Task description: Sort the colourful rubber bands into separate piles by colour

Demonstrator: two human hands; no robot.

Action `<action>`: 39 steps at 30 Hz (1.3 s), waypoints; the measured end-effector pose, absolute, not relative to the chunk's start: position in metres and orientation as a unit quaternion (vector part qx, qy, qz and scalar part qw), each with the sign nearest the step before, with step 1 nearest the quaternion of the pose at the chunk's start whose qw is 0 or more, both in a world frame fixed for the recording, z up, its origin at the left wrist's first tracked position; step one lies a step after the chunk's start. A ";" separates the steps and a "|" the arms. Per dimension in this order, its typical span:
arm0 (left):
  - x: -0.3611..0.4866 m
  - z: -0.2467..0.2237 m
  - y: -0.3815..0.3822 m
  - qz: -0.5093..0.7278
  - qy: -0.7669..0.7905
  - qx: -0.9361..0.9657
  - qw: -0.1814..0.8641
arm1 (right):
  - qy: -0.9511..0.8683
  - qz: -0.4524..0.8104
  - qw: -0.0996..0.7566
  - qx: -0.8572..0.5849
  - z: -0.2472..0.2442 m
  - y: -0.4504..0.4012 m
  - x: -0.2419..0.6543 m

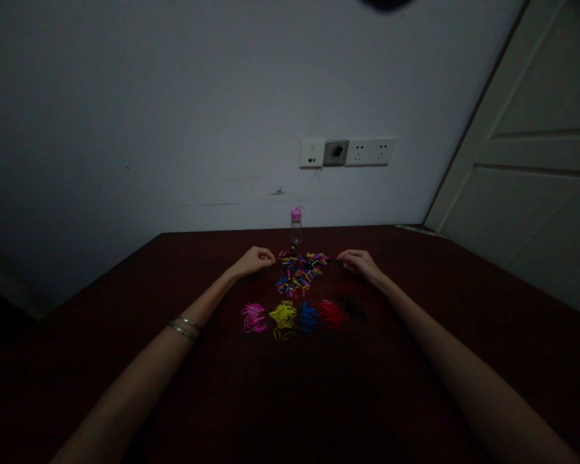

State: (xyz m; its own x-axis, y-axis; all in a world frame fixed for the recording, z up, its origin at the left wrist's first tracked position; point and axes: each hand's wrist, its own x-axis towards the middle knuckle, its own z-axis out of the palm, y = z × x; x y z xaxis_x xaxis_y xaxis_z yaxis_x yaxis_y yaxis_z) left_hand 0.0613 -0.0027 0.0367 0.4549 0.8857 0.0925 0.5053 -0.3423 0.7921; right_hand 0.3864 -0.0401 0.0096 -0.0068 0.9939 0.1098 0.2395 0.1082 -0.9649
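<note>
My left hand (258, 260) rests at the left edge of a mixed pile of coloured rubber bands (299, 274), thumb and fingers pinched together. Across the pile, a little apart from its right edge, my right hand (359, 261) is also closed in a pinch. Whatever either hand may hold is too small and dark to make out. Nearer to me lie sorted heaps in a row: pink bands (254, 318), yellow bands (284, 314), blue bands (308, 318), red bands (331, 314) and black bands (352, 308). Two yellow bands lie just in front of their heap.
Behind the mixed pile stands a small clear bottle (296, 232) with a pink cap. The dark red table (290, 393) meets a pale wall with sockets (368, 152). A panelled door (526, 167) is at the right. The light is dim.
</note>
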 end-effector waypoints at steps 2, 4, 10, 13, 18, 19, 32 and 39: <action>0.060 0.046 -0.012 0.208 0.415 0.810 0.358 | -0.576 0.408 0.475 -0.526 0.009 -0.040 0.384; 0.058 0.053 -0.022 0.147 0.388 0.840 0.349 | -0.583 0.402 0.471 -0.525 0.009 -0.041 0.380; 0.062 0.060 -0.050 0.030 0.351 0.890 0.289 | -0.599 0.387 0.466 -0.524 0.008 -0.040 0.377; 0.066 0.059 -0.057 0.029 0.345 0.906 0.243 | -0.600 0.382 0.460 -0.532 0.009 -0.040 0.378; 0.068 0.054 -0.056 0.038 0.346 0.911 0.223 | -0.604 0.381 0.456 -0.531 0.009 -0.040 0.378; 0.068 0.054 -0.055 0.042 0.346 0.910 0.226 | -0.605 0.380 0.454 -0.533 0.009 -0.039 0.378; 0.068 0.055 -0.055 0.077 0.353 0.899 0.247 | -0.605 0.374 0.453 -0.537 0.007 -0.037 0.378; 0.070 0.053 -0.058 0.094 0.344 0.898 0.257 | -0.613 0.365 0.441 -0.545 0.007 -0.039 0.377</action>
State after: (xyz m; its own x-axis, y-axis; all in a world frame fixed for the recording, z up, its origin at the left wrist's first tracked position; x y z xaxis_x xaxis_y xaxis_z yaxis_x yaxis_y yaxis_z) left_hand 0.0696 -0.0581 0.0528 0.7449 0.6671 -0.0077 0.5699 -0.6303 0.5272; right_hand 0.3773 -0.0386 0.0069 -0.0177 0.9895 0.1433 0.3469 0.1405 -0.9273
